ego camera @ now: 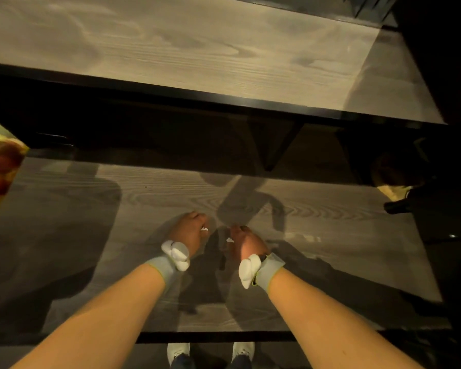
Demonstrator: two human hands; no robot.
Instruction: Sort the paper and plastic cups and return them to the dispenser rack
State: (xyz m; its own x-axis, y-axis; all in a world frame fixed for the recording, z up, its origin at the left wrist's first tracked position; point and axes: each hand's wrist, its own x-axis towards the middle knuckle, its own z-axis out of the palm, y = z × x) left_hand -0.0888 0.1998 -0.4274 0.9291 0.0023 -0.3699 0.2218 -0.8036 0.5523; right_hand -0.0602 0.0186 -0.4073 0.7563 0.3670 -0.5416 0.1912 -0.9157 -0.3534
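Note:
No cups and no dispenser rack are in view. My left hand [193, 230] and my right hand [244, 242] rest close together on the near wooden tabletop [91, 209], a little past its middle. On both hands the fingers are curled in. A tiny white speck shows at the inner edge of each hand, and I cannot tell what it is. Each wrist wears a grey band with a white padded piece on it.
A second wooden surface [224, 49] with a black front edge lies beyond a dark gap. An orange and yellow patterned object [0, 169] sits at the left edge. Dark objects [402, 206] stand at the right. The table's black near edge [210, 337] runs above my shoes.

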